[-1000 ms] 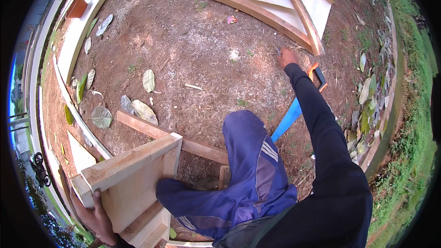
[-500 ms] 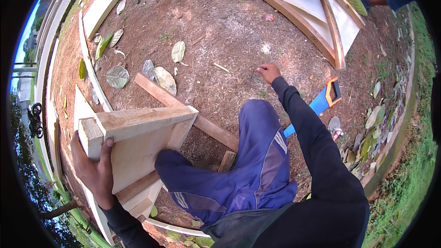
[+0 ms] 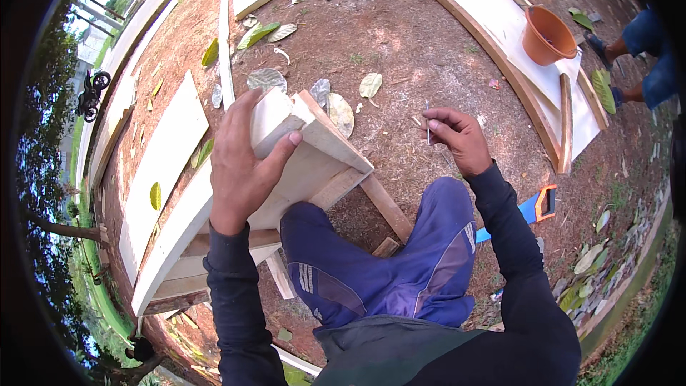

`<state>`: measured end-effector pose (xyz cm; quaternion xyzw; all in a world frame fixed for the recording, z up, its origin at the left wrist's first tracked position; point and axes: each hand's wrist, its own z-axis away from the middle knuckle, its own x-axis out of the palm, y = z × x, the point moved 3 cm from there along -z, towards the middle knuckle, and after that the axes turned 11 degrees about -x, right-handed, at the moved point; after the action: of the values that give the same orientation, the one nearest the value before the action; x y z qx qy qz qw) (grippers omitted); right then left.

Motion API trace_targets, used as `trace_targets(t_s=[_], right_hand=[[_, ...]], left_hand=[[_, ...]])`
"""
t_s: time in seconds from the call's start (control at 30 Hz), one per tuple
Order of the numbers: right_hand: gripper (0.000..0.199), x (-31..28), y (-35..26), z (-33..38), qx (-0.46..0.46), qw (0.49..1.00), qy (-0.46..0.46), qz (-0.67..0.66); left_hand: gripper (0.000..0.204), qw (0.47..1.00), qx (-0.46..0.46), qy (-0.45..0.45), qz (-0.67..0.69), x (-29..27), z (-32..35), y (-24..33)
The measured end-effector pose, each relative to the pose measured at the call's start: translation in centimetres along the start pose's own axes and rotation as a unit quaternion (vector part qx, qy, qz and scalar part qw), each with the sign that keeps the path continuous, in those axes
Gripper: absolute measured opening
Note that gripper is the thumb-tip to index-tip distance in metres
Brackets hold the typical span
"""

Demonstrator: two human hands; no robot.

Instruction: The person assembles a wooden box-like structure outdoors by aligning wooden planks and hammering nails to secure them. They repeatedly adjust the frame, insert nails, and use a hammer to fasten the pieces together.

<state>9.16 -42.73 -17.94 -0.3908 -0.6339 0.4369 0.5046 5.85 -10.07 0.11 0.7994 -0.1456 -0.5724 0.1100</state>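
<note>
My left hand (image 3: 243,164) grips the upper corner of a wooden panel frame (image 3: 339,189), thumb on the near side and fingers over the far side of the corner block. The frame is pale board edged with timber strips and stands tilted by my left knee. My right hand (image 3: 468,143) is raised over the bare soil, well apart from the frame. Between its thumb and fingers it pinches a thin metal nail (image 3: 428,129), held upright. A loose timber strip (image 3: 386,209) runs from behind the frame toward my right knee.
A blue handsaw with an orange handle (image 3: 547,202) lies beyond my right forearm. An orange bucket (image 3: 549,36) rests on another wood-edged white panel (image 3: 486,3) at upper right, near a person's legs (image 3: 654,57). Further boards (image 3: 161,179) and dry leaves (image 3: 371,85) lie about.
My right hand has come up from near the ground and now shows the nail. My left hand keeps its hold on the corner. The view has swung left, so the surroundings sit further right.
</note>
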Motion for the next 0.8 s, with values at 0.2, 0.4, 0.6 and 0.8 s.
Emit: trace_targets(t_s=[0.2,0.4,0.6,0.8], right_hand=[[0.029,12.1,-8.8,-3.1,-0.139,0.978,-0.134,0.076],[0.034,18.1,-11.1,-7.2,-0.241,0.944,-0.149,0.169],[0.027,20.5,-12.2,-7.4,-0.315,0.887,-0.158,0.300],[0.022,20.8,-11.8,-7.6,-0.339,0.878,-0.149,0.304]], left_hand=[[0.034,0.982,0.002,-0.033,0.188,-1.4,0.1,-1.4],[0.026,0.970,-0.037,-0.023,0.238,-1.1,0.0,-1.0],[0.025,0.957,-0.101,-0.037,0.268,-0.9,0.3,-1.3],[0.026,0.954,-0.126,-0.020,0.272,-0.3,-0.5,-1.3]])
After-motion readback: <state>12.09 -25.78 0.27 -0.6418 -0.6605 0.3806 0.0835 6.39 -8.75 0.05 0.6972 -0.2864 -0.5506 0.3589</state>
